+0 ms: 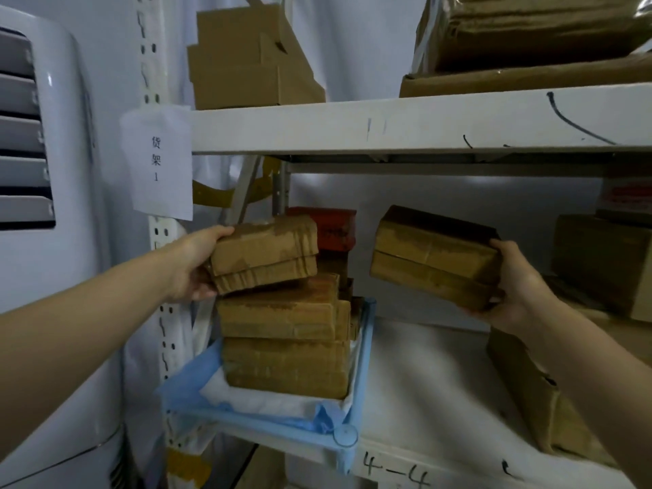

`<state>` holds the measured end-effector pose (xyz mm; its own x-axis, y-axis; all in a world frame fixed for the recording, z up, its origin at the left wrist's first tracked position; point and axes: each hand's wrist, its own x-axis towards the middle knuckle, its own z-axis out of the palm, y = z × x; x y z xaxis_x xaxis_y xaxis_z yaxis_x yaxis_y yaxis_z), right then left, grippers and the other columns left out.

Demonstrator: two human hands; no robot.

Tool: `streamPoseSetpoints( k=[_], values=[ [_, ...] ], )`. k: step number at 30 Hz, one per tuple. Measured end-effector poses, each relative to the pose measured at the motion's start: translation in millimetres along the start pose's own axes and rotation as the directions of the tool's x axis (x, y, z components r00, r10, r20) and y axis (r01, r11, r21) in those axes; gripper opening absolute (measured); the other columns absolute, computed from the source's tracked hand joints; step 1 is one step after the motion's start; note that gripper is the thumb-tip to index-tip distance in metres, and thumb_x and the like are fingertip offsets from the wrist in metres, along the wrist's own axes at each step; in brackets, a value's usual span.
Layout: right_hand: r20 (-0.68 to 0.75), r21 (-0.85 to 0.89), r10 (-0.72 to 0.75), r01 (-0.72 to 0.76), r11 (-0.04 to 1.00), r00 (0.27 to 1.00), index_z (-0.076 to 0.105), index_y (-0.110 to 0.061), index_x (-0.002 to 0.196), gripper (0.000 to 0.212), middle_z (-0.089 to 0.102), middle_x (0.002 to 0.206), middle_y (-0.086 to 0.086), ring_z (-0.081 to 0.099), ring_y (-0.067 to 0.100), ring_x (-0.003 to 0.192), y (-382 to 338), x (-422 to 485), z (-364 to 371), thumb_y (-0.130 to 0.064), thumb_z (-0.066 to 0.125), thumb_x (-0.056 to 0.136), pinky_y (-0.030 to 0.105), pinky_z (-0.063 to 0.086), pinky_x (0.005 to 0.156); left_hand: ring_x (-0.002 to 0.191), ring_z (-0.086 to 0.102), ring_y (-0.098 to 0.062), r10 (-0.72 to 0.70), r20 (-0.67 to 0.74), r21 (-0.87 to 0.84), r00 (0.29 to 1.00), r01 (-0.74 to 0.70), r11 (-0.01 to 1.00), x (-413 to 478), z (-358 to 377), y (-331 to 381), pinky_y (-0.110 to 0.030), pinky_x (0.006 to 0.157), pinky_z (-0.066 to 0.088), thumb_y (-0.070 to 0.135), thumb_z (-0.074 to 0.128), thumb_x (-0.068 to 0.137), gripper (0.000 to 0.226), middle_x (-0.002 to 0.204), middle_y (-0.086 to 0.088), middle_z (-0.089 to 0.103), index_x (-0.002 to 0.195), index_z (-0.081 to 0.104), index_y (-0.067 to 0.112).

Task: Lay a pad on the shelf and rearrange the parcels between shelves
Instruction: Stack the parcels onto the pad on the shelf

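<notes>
Left hand (190, 266) curls its fingers (220, 231) round the top parcel (264, 254) (tilted) of the stack (285, 340); right hand (511, 287) grips a second parcel (434, 257) above the shelf (441, 457).

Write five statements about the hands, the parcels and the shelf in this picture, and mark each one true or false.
1. The left hand grips the top parcel over the stack. True.
2. The right hand holds nothing. False: it holds a second parcel, clear of the stack.
3. The stack stands on a blue pad. True.
4. The shelf edge below is marked 2-1. False: the handwriting reads 4-4.
5. A red box sits behind the stack. True.
</notes>
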<state>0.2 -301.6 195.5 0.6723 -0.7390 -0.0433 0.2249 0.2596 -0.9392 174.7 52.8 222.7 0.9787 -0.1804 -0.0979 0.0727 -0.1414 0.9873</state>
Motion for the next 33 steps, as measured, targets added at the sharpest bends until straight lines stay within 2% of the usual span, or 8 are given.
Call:
streamPoseSetpoints(
  k=[5, 10, 14, 18, 20, 23, 28, 33],
  values=[
    [0.031, -0.001, 0.006, -0.005, 1.000, 0.999, 0.054, -0.030, 0.128, 0.039, 0.054, 0.120, 0.010, 0.053, 0.033, 0.104, -2.2, -7.0, 12.5, -0.052, 0.055, 0.095, 0.046, 0.051, 0.069, 0.096, 0.059, -0.031, 0.027, 0.021, 0.086, 0.999, -0.029, 0.996, 6.0, 8.1, -2.2, -0.041, 0.093, 0.051, 0.055, 0.060, 0.091, 0.042, 0.100, -0.015, 0.061, 0.110, 0.058, 0.018],
    [0.026, -0.001, 0.004, -0.004, 1.000, 1.000, 0.053, -0.028, 0.126, 0.037, 0.053, 0.121, 0.012, 0.053, 0.036, 0.110, -4.1, -11.3, 21.5, -0.050, 0.055, 0.096, 0.049, 0.052, 0.077, 0.085, 0.057, -0.028, 0.064, -0.001, 0.163, 0.998, -0.063, 0.985, 11.8, 18.5, -1.4, -0.035, 0.073, 0.048, 0.056, 0.054, 0.095, 0.046, 0.097, -0.014, 0.060, 0.114, 0.053, 0.014],
    [0.027, 0.004, 0.000, 0.000, 1.000, 1.000, 0.055, -0.028, 0.125, 0.036, 0.054, 0.116, 0.010, 0.054, 0.033, 0.100, -5.9, -13.8, 28.5, -0.050, 0.057, 0.095, 0.049, 0.052, 0.069, 0.094, 0.061, -0.033, -0.003, 0.121, 0.104, 0.993, -0.010, 0.995, 12.9, 18.6, -3.5, -0.041, 0.079, 0.053, 0.062, 0.056, 0.090, 0.051, 0.105, -0.018, 0.064, 0.111, 0.057, 0.016],
    [0.043, 0.001, -0.013, 0.013, 1.000, 0.999, 0.058, -0.027, 0.123, 0.036, 0.057, 0.117, 0.011, 0.056, 0.033, 0.102, -11.3, -16.0, 44.3, -0.049, 0.058, 0.094, 0.049, 0.053, 0.068, 0.109, 0.063, -0.036, -0.015, 0.242, 0.033, 0.970, 0.007, 0.999, 18.4, 13.8, -5.5, -0.050, 0.099, 0.051, 0.069, 0.060, 0.083, 0.063, 0.118, -0.020, 0.066, 0.120, 0.060, 0.018],
    [0.053, -0.005, -0.039, 0.040, 0.999, 0.998, 0.059, -0.026, 0.123, 0.038, 0.058, 0.118, 0.010, 0.057, 0.033, 0.103, -15.7, -17.2, 57.1, -0.049, 0.060, 0.093, 0.049, 0.054, 0.069, 0.107, 0.064, -0.035, 0.026, 0.219, -0.023, 0.975, -0.022, 1.000, 22.1, 11.4, -5.9, -0.050, 0.098, 0.051, 0.076, 0.054, 0.082, 0.068, 0.113, -0.018, 0.069, 0.118, 0.061, 0.019],
    [0.076, -0.035, -0.074, 0.077, 0.996, 0.994, 0.057, -0.026, 0.125, 0.041, 0.058, 0.113, 0.009, 0.057, 0.032, 0.100, -23.6, -20.1, 77.5, -0.053, 0.059, 0.094, 0.048, 0.054, 0.069, 0.100, 0.067, -0.032, 0.087, 0.192, -0.101, 0.978, -0.069, 0.993, 22.9, 9.0, -5.9, -0.043, 0.083, 0.053, 0.081, 0.043, 0.084, 0.071, 0.103, -0.016, 0.072, 0.111, 0.062, 0.019],
    [0.035, -0.060, -0.129, 0.131, 0.990, 0.991, 0.050, -0.029, 0.125, 0.039, 0.057, 0.101, 0.004, 0.057, 0.029, 0.090, -36.5, -21.7, 99.4, -0.054, 0.056, 0.096, 0.050, 0.051, 0.077, 0.109, 0.062, -0.033, 0.074, 0.196, -0.077, 0.978, -0.060, 0.995, 24.8, 9.2, -15.7, -0.047, 0.098, 0.051, 0.059, 0.056, 0.093, 0.050, 0.115, -0.017, 0.066, 0.123, 0.057, 0.019],
    [0.038, -0.052, -0.187, 0.189, 0.981, 0.982, 0.050, -0.032, 0.127, 0.040, 0.061, 0.101, -0.001, 0.060, 0.026, 0.092, -43.4, -17.6, 101.1, -0.058, 0.053, 0.096, 0.048, 0.052, 0.078, 0.109, 0.062, -0.033, 0.081, 0.216, -0.077, 0.973, -0.066, 0.995, 28.7, 8.1, -15.1, -0.048, 0.100, 0.050, 0.055, 0.058, 0.093, 0.046, 0.116, -0.018, 0.066, 0.121, 0.058, 0.018]
  ],
)
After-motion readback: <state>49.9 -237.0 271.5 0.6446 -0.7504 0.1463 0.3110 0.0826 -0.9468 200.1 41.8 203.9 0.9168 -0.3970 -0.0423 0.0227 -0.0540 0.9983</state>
